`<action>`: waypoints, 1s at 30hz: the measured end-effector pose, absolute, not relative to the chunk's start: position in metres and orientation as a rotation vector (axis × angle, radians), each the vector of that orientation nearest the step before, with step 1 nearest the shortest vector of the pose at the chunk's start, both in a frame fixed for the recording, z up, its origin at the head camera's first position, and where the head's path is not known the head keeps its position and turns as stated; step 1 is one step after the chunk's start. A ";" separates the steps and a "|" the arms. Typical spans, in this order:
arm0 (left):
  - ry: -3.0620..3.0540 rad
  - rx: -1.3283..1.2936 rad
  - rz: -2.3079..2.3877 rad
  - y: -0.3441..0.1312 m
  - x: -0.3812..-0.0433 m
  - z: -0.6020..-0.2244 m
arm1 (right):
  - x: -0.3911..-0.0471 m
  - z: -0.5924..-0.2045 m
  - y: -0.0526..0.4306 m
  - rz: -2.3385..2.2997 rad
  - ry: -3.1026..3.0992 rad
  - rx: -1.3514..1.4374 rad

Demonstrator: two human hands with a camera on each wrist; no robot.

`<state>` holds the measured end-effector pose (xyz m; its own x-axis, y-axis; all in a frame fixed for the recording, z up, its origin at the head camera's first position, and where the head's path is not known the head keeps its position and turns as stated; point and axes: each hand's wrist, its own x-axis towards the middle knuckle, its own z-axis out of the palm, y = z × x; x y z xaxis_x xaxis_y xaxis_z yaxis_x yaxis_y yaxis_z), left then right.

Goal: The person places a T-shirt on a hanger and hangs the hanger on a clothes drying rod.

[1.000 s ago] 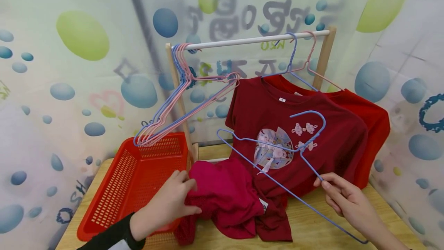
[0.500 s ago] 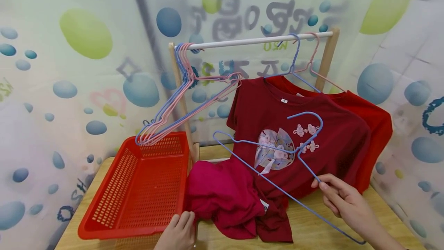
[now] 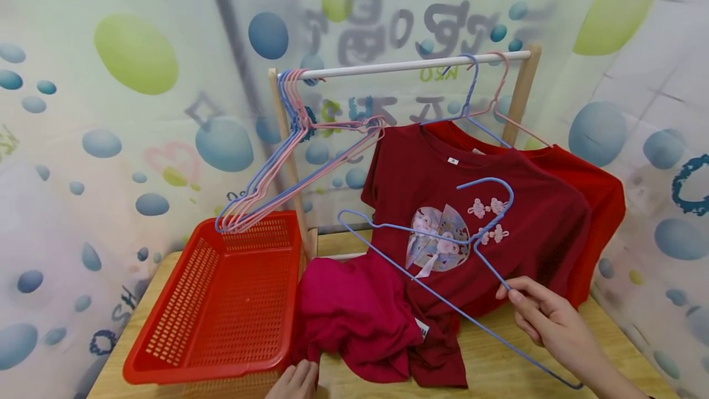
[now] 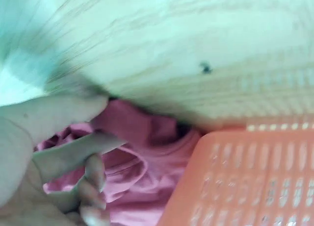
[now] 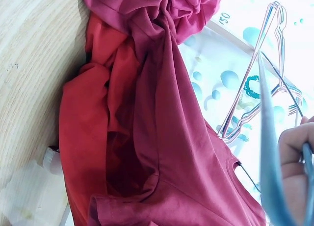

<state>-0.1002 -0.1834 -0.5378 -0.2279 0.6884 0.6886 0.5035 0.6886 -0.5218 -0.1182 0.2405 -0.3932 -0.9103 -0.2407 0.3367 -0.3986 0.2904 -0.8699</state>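
A blue wire hanger (image 3: pixel 426 288) is held tilted in front of the hung shirts. My right hand (image 3: pixel 548 319) pinches one of its sloping arms between thumb and fingers. At the bottom of the head view, my left hand (image 3: pixel 296 382) is beside the basket's near right corner, partly cut off. In the left wrist view its thumb and index finger pinch an edge of a magenta shirt (image 4: pixel 135 120). The rest of this shirt (image 3: pixel 354 313) lies crumpled between the basket and the hung clothes, a white label (image 3: pixel 422 328) near its right side.
A red plastic basket (image 3: pixel 244 306) stands on the wooden table (image 3: pixel 498 350) at left. Above it, several blue and pink hangers (image 3: pixel 293 134) hang from the rack's white rail (image 3: pixel 388 68). A maroon T-shirt (image 3: pixel 498 183) and a red garment (image 3: pixel 604 202) hang at right.
My left hand has come down from over the magenta shirt to the basket's near right corner, then slightly right, taking hold of the shirt's edge. The right hand and hanger have barely moved.
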 end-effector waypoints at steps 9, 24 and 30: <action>-2.039 -0.987 0.084 -0.169 -0.104 -0.522 | -0.119 -0.394 0.242 1.679 -2.392 0.604; -2.398 -0.756 -0.816 -0.155 -0.106 -0.362 | -0.123 -0.397 0.256 1.853 -2.181 0.935; -2.363 -0.666 -1.416 -0.156 -0.114 -0.318 | -0.125 -0.392 0.263 1.886 -2.069 1.093</action>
